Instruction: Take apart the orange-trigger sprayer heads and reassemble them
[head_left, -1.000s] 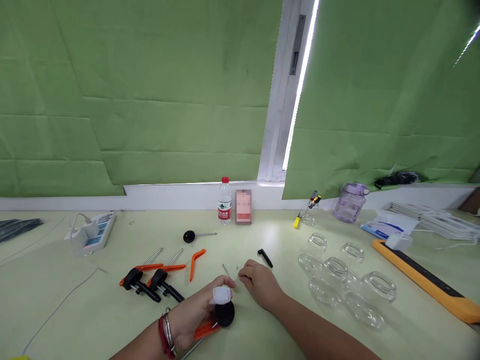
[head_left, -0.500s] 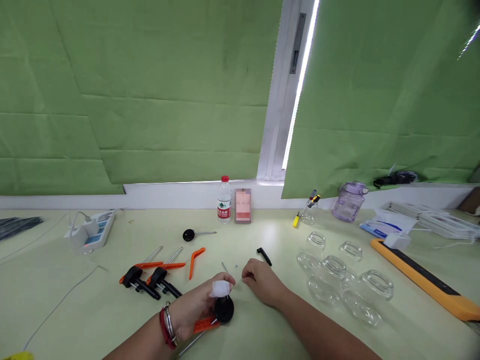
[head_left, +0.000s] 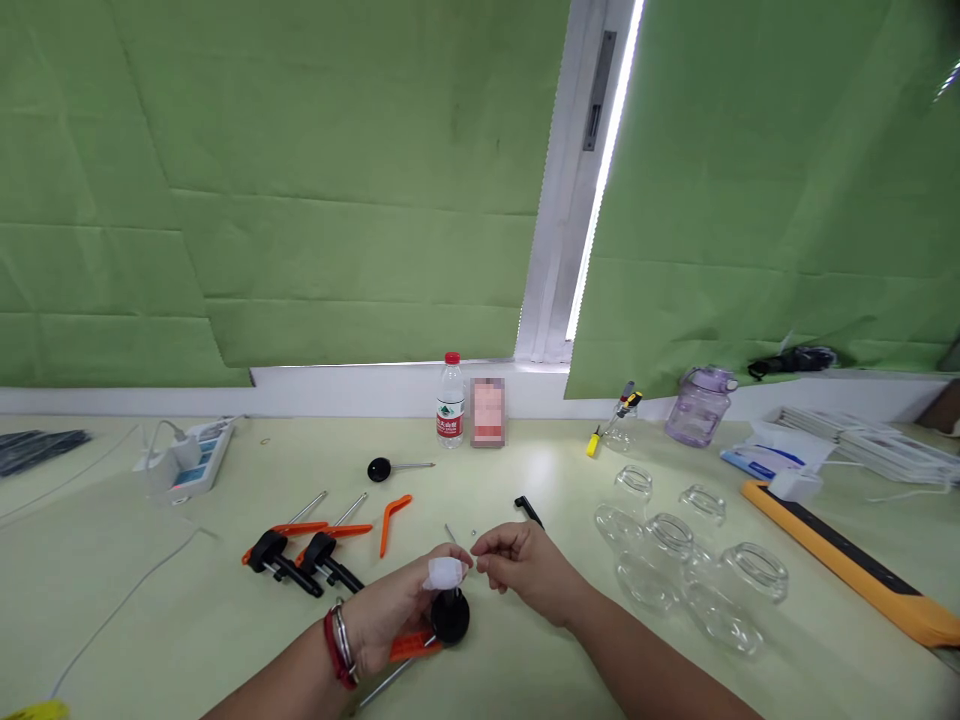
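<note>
My left hand [head_left: 409, 600], its thumb wrapped in a white covering, is closed around an assembly with a round black cap [head_left: 450, 617], an orange lever and a metal rod pointing down-left. Close to its fingertips, my right hand [head_left: 529, 570] is pinched; anything between its fingers is too small to make out. Just beyond the hands lie a thin metal pin [head_left: 450, 533] and a tiny metal piece [head_left: 473, 533]. A black handle-like part [head_left: 529, 511] lies behind my right hand, partly covered by it. A loose orange lever [head_left: 391, 522] rests to the left.
Two black-and-orange assemblies [head_left: 322, 560] lie left, and a black cap with a rod [head_left: 380, 469] farther back. Several clear glass jars [head_left: 667, 535] lie right. A water bottle [head_left: 450, 405], a purple jug [head_left: 697, 405], screwdrivers [head_left: 628, 403] and a power strip [head_left: 202, 460] stand around.
My right hand has lifted slightly and moved left, its fingertips now nearer my left hand's fingers. My left hand keeps hold of the assembly in about the same place.
</note>
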